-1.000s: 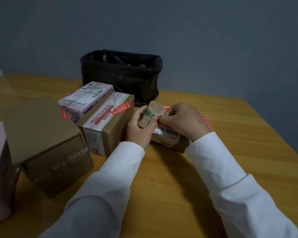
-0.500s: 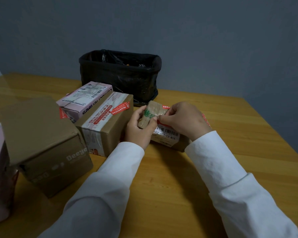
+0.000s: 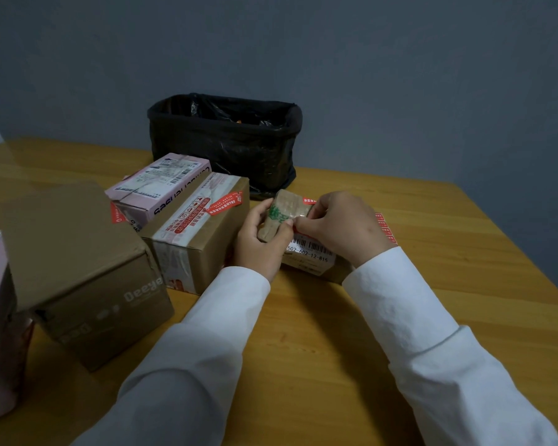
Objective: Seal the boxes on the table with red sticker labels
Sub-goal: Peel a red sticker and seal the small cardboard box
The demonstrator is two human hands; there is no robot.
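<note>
The left hand is gripping a small brown parcel, fingers curled round it, holding it just above a flat box lying on the counter. The right hand is pinching a red sticker against the parcel's top edge. Just left, a taped brown box is sitting with a red sticker already on it, a black bin behind.
</note>
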